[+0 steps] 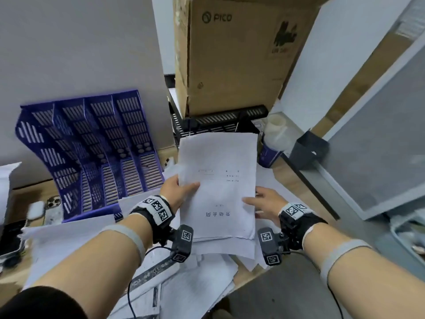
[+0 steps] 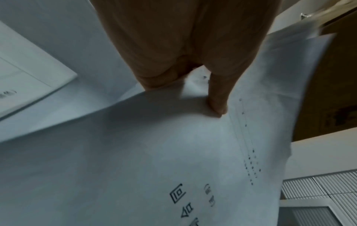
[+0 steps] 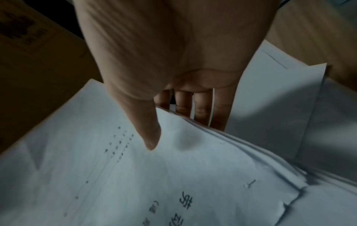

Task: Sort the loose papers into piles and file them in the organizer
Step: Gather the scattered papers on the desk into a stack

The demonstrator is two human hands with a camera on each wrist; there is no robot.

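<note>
Left hand [image 1: 178,188] and right hand [image 1: 264,202] pinch a paper stack [image 1: 218,180] by its side edges; next, probably slotting it into the blue organizer [image 1: 92,153] at the desk's back-left.

Cardboard box [image 1: 232,56] blocks behind; organizer [image 1: 92,153] left.
</note>
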